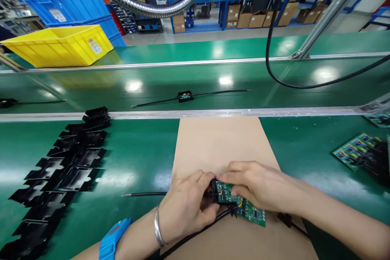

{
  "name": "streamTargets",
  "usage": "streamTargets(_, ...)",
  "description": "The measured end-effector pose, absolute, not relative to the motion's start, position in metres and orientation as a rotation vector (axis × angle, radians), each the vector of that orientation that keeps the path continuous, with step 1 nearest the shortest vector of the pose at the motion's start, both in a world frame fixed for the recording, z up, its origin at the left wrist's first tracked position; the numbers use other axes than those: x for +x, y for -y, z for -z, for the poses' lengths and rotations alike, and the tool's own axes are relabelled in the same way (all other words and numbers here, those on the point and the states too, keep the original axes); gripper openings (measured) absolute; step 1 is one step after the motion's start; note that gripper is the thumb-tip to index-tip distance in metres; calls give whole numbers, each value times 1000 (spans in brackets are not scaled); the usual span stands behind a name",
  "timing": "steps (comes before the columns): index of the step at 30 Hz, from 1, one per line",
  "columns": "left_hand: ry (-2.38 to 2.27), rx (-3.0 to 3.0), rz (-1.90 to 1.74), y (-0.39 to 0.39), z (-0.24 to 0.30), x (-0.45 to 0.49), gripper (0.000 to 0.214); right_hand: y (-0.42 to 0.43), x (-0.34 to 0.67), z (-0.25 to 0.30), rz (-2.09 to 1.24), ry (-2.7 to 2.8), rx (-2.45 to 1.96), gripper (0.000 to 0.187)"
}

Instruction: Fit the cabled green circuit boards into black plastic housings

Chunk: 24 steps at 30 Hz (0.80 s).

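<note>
Green circuit board: it lies at the lower centre of the frame, slanting down and right from between your hands, component side up, which leaves its parts plain to your eye. A second board section sits just above and left of it; you cannot tell from here whether the two are joined.

Black casing: it stands at the left edge of that section, mostly covered by your fingers, so how the two fit is hidden.

Left hand: your thumb and forefinger pinch the casing from its left side, probably to keep it from sliding.

Right hand: your fingers reach over to the casing's top edge while your thumb bears on the second board section, pinching it; that grip seems meant to steady it against your left hand.

Thick cable: it runs from the bottom of the frame up to the boards, passing under your left hand, perhaps led that way to stay clear of your right.

Cardboard sheet: it is spread beneath your work on the green worktop, likely as padding.

Black folded sheets: they overlap in a slanting array at the left of the frame, likely for easy picking.

Other boards: they lie at the right edge, on your right hand's side.

Open case: it rests at upper centre, leads stretched both ways, apparently to avoid tangles.
</note>
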State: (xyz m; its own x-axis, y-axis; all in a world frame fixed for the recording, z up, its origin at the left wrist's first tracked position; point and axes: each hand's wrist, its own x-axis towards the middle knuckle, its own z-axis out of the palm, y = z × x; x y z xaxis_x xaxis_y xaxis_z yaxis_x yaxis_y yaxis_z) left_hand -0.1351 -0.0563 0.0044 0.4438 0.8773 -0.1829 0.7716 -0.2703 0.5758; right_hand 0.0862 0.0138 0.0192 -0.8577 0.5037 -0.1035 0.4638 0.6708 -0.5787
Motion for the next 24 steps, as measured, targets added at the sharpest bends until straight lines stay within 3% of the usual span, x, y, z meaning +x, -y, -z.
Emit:
streamTargets(8,-1479,2168,-206,49,0,-134,50,-28,79,-28,-1285,2625,-1063,20)
streamTargets(16,-1391,2117,-218,48,-1,-140,51,-1,84,-7,-917,2606,-918,25)
streamTargets(24,-1390,2099,-204,48,-4,-139,53,-22,80,-33,-869,2917,-676,27)
